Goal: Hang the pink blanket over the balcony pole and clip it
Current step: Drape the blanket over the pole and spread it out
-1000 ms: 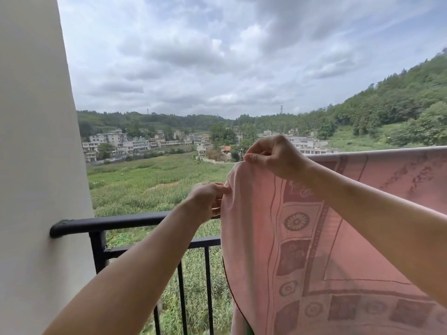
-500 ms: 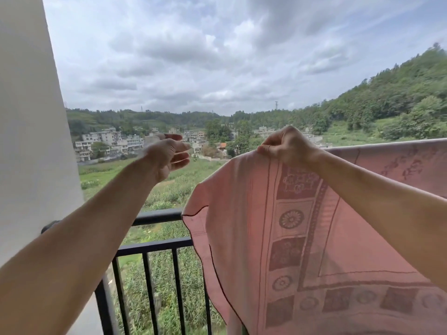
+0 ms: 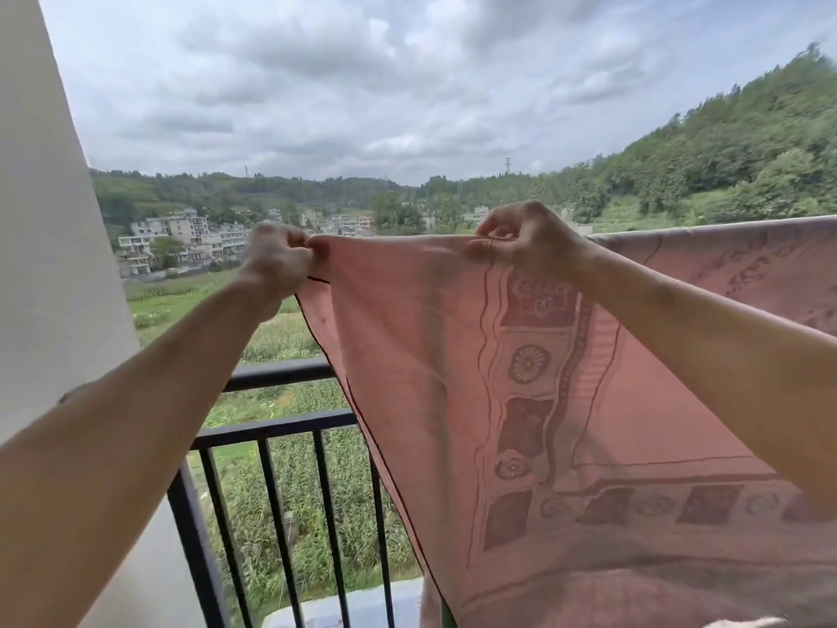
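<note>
My left hand (image 3: 278,260) pinches the free corner of the pink blanket (image 3: 407,355), my right hand (image 3: 530,242) its top edge, fingers (image 3: 487,247) curled on cloth. The edge runs left-right above the railing (image 3: 281,371); rightward it drapes over the pole, hidden beneath.

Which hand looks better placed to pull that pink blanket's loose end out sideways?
Probably the left. The left hand grips the free corner of the pink blanket, nearest the white wall; the right hand pinches the top edge further in, beside the draped part.
</note>
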Available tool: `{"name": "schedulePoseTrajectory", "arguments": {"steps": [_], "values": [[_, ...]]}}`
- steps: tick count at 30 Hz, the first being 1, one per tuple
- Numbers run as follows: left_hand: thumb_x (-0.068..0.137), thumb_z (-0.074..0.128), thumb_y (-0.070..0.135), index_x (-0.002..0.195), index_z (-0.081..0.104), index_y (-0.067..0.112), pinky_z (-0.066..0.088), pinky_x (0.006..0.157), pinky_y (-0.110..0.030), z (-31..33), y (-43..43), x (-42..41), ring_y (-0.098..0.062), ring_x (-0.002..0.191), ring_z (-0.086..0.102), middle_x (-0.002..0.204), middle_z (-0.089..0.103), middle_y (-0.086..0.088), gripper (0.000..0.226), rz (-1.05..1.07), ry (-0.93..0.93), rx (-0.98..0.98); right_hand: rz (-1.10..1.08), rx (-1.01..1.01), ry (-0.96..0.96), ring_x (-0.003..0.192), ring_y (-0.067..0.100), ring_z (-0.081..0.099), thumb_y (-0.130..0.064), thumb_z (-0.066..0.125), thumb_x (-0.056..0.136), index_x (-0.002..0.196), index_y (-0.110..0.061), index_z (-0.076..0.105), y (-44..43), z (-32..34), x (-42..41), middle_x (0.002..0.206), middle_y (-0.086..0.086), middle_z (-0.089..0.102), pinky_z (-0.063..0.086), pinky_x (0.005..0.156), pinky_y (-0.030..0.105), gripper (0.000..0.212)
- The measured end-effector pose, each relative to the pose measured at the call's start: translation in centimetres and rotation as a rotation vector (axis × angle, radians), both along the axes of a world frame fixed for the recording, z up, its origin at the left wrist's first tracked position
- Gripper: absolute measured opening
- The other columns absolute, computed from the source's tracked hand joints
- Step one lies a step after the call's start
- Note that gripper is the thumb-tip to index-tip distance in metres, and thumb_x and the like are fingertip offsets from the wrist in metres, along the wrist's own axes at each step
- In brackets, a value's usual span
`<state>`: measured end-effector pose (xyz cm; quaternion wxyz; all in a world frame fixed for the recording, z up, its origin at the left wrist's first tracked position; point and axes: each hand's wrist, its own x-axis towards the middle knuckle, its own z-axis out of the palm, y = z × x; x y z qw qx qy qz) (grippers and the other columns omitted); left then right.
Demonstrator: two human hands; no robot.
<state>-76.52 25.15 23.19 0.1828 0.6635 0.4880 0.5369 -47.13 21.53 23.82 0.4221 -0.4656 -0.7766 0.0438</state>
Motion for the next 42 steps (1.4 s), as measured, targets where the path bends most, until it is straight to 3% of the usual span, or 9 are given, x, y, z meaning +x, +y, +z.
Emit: {"name": "schedulePoseTrajectory", "arguments": {"steps": [6,9,13,17,23,28,32,36,42], "values": [[0.092,0.039,0.000,0.092,0.056,0.003,0.054,0.054,-0.030,-2.8,1.3,2.0,-0.024,0.070,0.059,0.087,0.061,-0.016,0.017,0.139,0.035,0.159,-0.177,0.218,0.060,0.070,0.016,0.066,-0.031,0.068,0.087,0.085,-0.023,0.072,1.2,-0.2,-0.5,0.074,-0.008,0.067,0.059,0.065,0.038,0.009],[0.095,0.041,0.030,0.098,0.046,0.014,0.049,0.069,-0.038,-4.1,0.9,4.2,-0.024,0.085,0.053,0.087,0.053,-0.003,0.017,0.235,0.061,0.185,-0.255,0.211,-0.004,0.071,0.016,0.063,-0.040,0.062,0.089,0.083,-0.022,0.069,2.1,-0.9,-1.2,0.074,-0.007,0.065,0.057,0.069,0.039,0.020],[0.076,0.059,0.065,0.105,0.048,0.017,0.047,0.068,-0.032,-7.4,-1.0,6.5,-0.018,0.082,0.053,0.095,0.053,0.001,0.058,0.128,0.212,0.272,-0.312,0.237,0.061,0.074,0.019,0.062,-0.038,0.059,0.091,0.073,-0.025,0.062,2.5,-0.3,-1.3,0.070,-0.009,0.060,0.056,0.073,0.045,0.023],[0.080,0.072,0.024,0.071,0.067,0.006,0.054,0.050,-0.036,-7.9,-0.9,5.8,-0.029,0.061,0.062,0.068,0.066,-0.009,0.020,-0.087,0.090,0.109,-0.316,0.198,0.126,0.076,0.023,0.064,-0.039,0.059,0.091,0.069,-0.022,0.061,2.8,0.0,-0.9,0.072,-0.003,0.064,0.055,0.073,0.048,0.028],[0.084,0.068,0.016,0.083,0.065,0.000,0.052,0.053,-0.038,-4.9,0.6,1.3,-0.026,0.061,0.056,0.072,0.062,-0.014,0.016,0.027,-0.098,0.174,-0.305,0.199,-0.197,0.057,0.012,0.051,-0.060,0.043,0.092,0.087,-0.025,0.059,2.1,-1.6,-0.6,0.062,-0.007,0.054,0.034,0.054,0.025,0.039],[0.090,0.056,0.007,0.094,0.064,0.006,0.048,0.057,-0.033,-5.2,-0.5,3.0,-0.024,0.067,0.058,0.084,0.067,-0.012,0.010,0.340,0.177,0.301,-0.302,0.186,-0.368,0.060,0.014,0.055,-0.064,0.035,0.092,0.109,-0.020,0.064,0.9,-1.4,0.0,0.073,0.001,0.064,0.037,0.054,0.022,0.055],[0.077,0.054,-0.004,0.108,0.059,0.007,0.038,0.085,-0.038,-4.8,-3.9,7.0,-0.029,0.100,0.051,0.107,0.056,-0.015,0.033,0.534,0.380,0.547,-0.327,0.352,-0.319,0.088,0.020,0.060,-0.050,0.046,0.095,0.117,-0.019,0.060,-1.0,-2.6,2.8,0.108,0.006,0.068,0.046,0.081,0.036,0.041],[0.070,0.063,0.002,0.101,0.059,0.006,0.037,0.082,-0.036,-5.5,-7.5,14.5,-0.028,0.094,0.052,0.101,0.057,-0.014,0.032,0.376,0.553,0.786,-0.439,0.491,-0.273,0.102,0.027,0.057,-0.042,0.050,0.094,0.116,-0.013,0.061,-4.3,-5.4,8.2,0.114,0.011,0.063,0.042,0.090,0.043,0.037],[0.075,0.057,0.015,0.104,0.061,0.010,0.044,0.080,-0.041,-10.6,-11.2,27.6,-0.028,0.092,0.055,0.100,0.060,-0.010,0.029,0.075,0.716,0.580,-0.585,0.312,-0.334,0.110,0.030,0.055,-0.041,0.051,0.090,0.117,-0.017,0.062,-11.6,-10.2,19.8,0.118,0.008,0.062,0.040,0.091,0.043,0.038]]}}
